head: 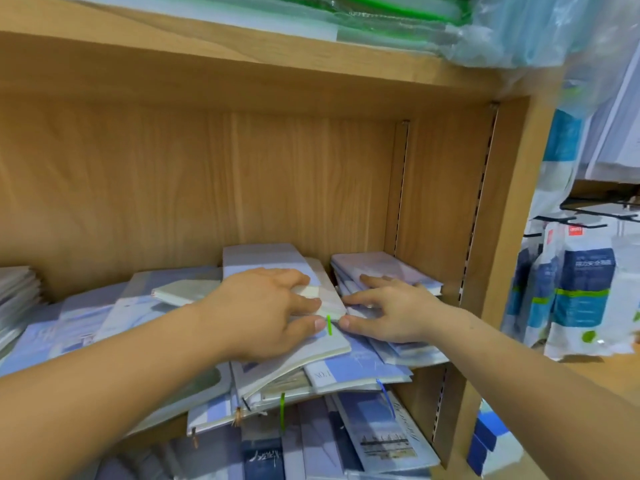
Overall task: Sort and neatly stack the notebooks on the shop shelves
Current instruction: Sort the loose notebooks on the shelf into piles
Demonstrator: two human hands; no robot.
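Note:
Pale blue and white notebooks lie in a loose, untidy heap point(104, 317) across the wooden shelf. My left hand point(263, 313) grips a small stack of white-covered notebooks point(329, 299) in the middle, fingers on top and thumb at the near edge by a green ribbon marker point(329, 324). My right hand point(391, 310) rests with spread fingers on a low pile of notebooks point(388, 268) at the shelf's right end, its thumb touching the edge of the middle stack. Several notebooks overhang the shelf front point(356, 372).
The shelf's right side panel point(498, 209) stands close to my right hand. A lower shelf holds more blue notebooks point(381, 438). Green and clear plastic folders point(381, 15) lie on the shelf above. Packaged goods point(581, 292) hang at the right. Another white pile point(17, 289) sits far left.

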